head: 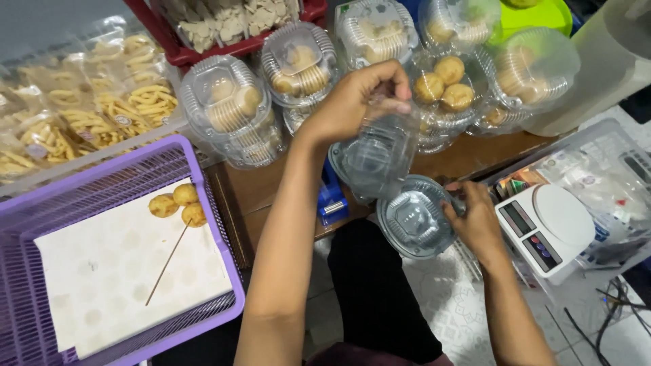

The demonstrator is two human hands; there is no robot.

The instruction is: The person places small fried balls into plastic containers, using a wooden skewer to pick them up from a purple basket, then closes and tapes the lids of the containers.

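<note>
Both bare hands are working over the lap — the left hand (359,102) is pinching an empty clear plastic clamshell box (376,159) above the brown tabletop (468,156), the right hand (475,220) gripping its open lid (413,220) — near a white kitchen scale (549,227).

Left hand (359,102) grip closed on raised lid of empty clear clamshell container (397,196), right hand (475,220) grip pinching its base rim; filled containers (298,64) beyond, white scale (546,230) just right, purple basket (115,251) left.
</note>
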